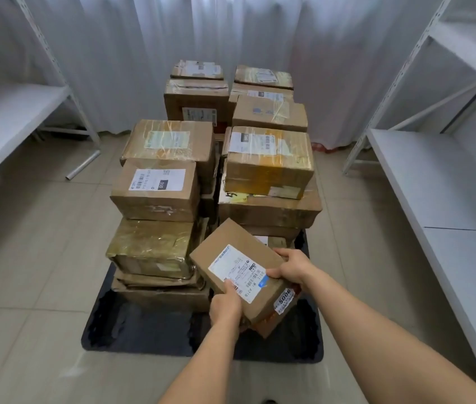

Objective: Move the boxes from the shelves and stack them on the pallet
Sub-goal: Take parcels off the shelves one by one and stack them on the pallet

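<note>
I've got a small cardboard box (242, 275) in both hands, lower centre of the frame, tilted w/ its white shipping label (238, 272) facing up. My left hand (225, 306) grips the near corner, fingers curled round the edge, thumb on the label. My right hand (290, 266) clasps the box's right side, fingers wrapped over the top face. The box hangs over the front edge of the black pallet (143, 330), above a lower box w/ a "5006" sticker (285, 298); can't tell if they're touching.

On the pallet, centre frame, is the stack of taped cardboard boxes (210, 170), several layers high, approx two columns wide, running back toward the white curtain (231, 39) at top.

White metal shelves on the left (6, 112) and right (449, 185) edges of frame. A clear film roll (82, 164) lies on the tiled floor (27, 258) at mid left, near the left shelf's leg.
</note>
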